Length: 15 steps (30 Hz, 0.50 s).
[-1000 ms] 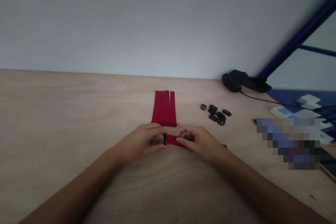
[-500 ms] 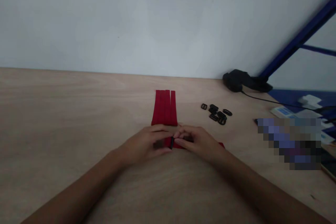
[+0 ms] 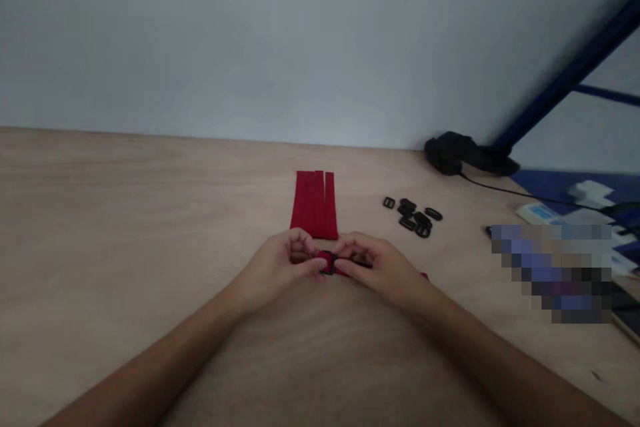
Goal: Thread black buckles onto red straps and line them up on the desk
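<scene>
At frame centre sits the buckle [image 3: 327, 261] on the strap [image 3: 346, 272]. Our left hand [image 3: 277, 268] pinches the buckle and our right hand [image 3: 383, 268] pinches the strap, fingertips together. Spare straps [image 3: 314, 203] lie just above, loose buckles [image 3: 414, 215] to the right.

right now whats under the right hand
A red strap passes under the right hand, its tip showing by the wrist. The left hand pinches a black buckle on it. The part beneath the palm is hidden.
</scene>
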{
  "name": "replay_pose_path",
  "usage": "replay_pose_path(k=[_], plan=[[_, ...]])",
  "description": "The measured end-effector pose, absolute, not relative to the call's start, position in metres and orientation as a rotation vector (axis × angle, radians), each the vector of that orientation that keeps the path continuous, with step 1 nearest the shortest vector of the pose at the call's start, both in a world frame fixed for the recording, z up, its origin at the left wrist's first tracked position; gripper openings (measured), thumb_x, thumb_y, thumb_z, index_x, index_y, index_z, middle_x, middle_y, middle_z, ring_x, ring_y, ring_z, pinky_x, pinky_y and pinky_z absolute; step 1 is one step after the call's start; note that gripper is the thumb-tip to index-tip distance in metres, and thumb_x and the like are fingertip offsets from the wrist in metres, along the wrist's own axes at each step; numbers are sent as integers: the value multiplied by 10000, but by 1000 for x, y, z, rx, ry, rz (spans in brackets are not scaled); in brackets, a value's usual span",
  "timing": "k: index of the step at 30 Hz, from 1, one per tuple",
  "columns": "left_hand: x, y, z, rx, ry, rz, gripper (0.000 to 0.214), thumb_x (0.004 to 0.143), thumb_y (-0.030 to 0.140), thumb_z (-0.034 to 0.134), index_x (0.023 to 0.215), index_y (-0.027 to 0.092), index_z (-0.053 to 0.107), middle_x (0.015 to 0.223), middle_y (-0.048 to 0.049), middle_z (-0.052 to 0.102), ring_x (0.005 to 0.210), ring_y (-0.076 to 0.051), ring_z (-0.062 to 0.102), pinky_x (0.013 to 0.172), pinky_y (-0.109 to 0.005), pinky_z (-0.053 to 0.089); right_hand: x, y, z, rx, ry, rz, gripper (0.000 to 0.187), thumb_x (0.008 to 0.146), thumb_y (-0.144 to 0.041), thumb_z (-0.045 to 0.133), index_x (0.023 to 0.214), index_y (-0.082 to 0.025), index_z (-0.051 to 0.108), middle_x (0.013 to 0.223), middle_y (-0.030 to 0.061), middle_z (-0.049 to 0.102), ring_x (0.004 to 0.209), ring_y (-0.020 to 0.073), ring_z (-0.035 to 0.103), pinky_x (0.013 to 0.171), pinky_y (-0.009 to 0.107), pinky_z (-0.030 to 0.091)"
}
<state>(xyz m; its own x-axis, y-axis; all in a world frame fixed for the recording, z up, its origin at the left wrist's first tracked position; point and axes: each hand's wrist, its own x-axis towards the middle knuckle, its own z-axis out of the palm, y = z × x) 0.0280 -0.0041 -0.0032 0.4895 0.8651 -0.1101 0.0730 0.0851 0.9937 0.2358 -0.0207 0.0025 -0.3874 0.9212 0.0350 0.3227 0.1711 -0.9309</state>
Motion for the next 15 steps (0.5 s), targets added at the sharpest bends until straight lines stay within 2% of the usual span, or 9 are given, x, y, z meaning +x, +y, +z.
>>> replay_pose_path(k=[5, 15], plan=[[26, -4, -1, 1398, 898, 675, 183, 802, 293, 687, 830, 138, 596, 776, -35, 718, 753, -165, 694, 745, -308, 529, 236, -21, 4, -1129, -1910, 1150, 151, 847, -170, 566, 969, -200, 650, 921, 34, 697, 839, 163, 641, 760, 286, 492], [27, -6, -2, 1399, 847, 647, 198, 820, 317, 660, 804, 134, 587, 788, -32, 683, 718, -155, 665, 690, -287, 531, 233, -24, 5, -1089, -1992, 1067, 205, 858, -177, 574, 1046, -200, 653, 1008, 54, 693, 900, 181, 647, 814, 309, 506]])
